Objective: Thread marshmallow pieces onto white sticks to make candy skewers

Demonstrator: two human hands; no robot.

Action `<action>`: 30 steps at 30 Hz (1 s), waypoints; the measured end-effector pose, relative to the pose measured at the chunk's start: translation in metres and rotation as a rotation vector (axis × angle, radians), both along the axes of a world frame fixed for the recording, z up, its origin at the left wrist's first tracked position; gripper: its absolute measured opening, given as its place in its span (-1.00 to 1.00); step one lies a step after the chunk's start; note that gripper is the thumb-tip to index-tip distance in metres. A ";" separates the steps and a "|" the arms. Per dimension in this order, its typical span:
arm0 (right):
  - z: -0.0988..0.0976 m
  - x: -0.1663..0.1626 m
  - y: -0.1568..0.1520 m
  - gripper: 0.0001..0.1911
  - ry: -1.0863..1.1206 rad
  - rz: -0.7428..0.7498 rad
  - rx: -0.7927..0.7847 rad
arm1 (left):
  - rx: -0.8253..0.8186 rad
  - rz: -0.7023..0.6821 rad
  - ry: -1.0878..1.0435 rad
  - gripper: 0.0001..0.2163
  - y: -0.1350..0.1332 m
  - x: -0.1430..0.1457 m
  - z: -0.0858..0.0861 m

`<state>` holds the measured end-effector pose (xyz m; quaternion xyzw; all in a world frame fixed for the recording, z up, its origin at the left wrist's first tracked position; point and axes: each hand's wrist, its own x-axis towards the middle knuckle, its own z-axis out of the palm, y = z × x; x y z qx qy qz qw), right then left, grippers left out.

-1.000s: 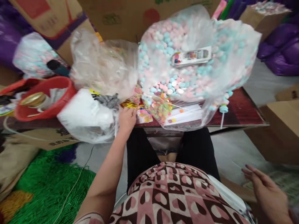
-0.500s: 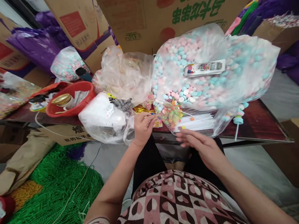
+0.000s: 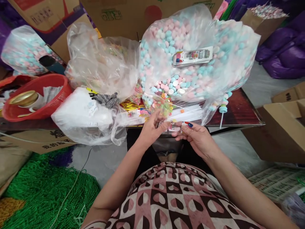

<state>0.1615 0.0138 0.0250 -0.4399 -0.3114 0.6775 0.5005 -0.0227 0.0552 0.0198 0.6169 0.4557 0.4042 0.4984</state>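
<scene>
Your right hand (image 3: 199,136) was open; now it pinches a clear packet (image 3: 175,128) by the tabletop (image 3: 240,111) edge. Your left hand (image 3: 152,129) pinches it too, so both seem to share the job.

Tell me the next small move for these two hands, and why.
Probably draw the small, clear printed plastic wrapper gently taut: the left hand and right hand appear to hold its opposite ends near the dark red table's front edge, and their fingers partly cover it. Its opening can't be made out.
</scene>
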 end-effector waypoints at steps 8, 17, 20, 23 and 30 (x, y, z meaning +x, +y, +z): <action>-0.013 0.003 -0.007 -0.68 -0.216 -0.197 0.076 | -0.267 -0.070 -0.151 -0.65 -0.010 0.012 -0.006; -0.021 0.005 -0.008 -0.69 -0.124 -0.224 0.031 | -0.208 -0.057 -0.030 -0.65 -0.013 0.017 -0.014; -0.023 0.008 -0.009 -0.64 -0.159 -0.274 0.007 | -0.268 -0.062 -0.112 -0.70 -0.013 0.020 -0.016; -0.027 0.008 -0.012 -0.56 -0.246 -0.285 0.015 | -0.316 -0.003 -0.181 -0.66 -0.014 0.024 -0.020; -0.028 0.013 -0.009 -0.56 -0.195 -0.310 0.015 | -0.368 -0.006 -0.158 -0.67 -0.014 0.029 -0.020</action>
